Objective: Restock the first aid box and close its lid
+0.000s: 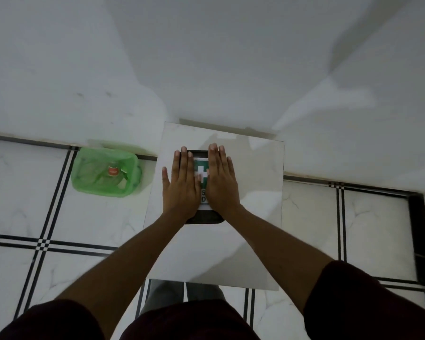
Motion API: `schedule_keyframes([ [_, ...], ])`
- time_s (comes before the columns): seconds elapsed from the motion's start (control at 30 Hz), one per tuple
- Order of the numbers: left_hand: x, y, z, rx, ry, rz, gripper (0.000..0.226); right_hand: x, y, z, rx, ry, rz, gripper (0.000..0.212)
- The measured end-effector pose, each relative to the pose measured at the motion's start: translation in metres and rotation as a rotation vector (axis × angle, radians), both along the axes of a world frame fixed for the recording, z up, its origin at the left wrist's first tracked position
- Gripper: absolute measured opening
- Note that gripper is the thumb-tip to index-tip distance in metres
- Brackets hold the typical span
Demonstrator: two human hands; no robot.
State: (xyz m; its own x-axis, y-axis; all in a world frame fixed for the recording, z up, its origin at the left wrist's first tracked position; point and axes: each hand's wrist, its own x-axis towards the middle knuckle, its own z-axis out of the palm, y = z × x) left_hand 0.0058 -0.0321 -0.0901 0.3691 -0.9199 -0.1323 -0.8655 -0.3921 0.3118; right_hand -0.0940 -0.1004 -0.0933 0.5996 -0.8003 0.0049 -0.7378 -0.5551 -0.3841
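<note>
A dark first aid box (205, 217) with a green-and-white cross label (201, 171) lies on a pale square tabletop (255, 204). Its lid is down. My left hand (182, 185) lies flat on the left half of the lid, fingers spread and pointing away from me. Flat on the right half rests my right hand (221, 182), beside the left one. Both palms cover most of the box, so only the label strip between them and the near edge show. Neither hand holds anything.
A green plastic basket (84, 168) stands on the floor left of the table, with a small red-labelled bottle (113, 171) inside. The floor is white tile with black lines. A white wall rises behind the table. A dark frame (420, 227) sits at the right.
</note>
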Motion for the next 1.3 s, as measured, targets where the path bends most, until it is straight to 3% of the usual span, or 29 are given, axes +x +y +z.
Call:
schedule_keyframes([
  [0.27, 0.005, -0.005, -0.003, -0.101, 0.246, 0.022, 0.064, -0.001, -0.006, -0.003, 0.015, -0.007, 0.024, 0.061],
  [0.63, 0.018, -0.016, -0.003, -0.136, 0.396, 0.027, 0.066, 0.001, -0.009, 0.003, 0.075, 0.020, 0.036, 0.061],
  [0.77, 0.015, -0.011, -0.001, -0.068, 0.204, -0.011, 0.064, -0.005, -0.005, 0.009, 0.103, 0.054, 0.032, 0.065],
  [0.9, 0.009, 0.004, 0.007, -0.033, 0.050, -0.035, 0.060, -0.015, 0.011, 0.016, 0.129, -0.017, -0.125, 0.062],
  [1.3, 0.006, 0.026, 0.005, -0.065, 0.145, -0.066, 0.062, -0.028, 0.035, 0.008, 0.129, -0.061, -0.204, 0.055],
])
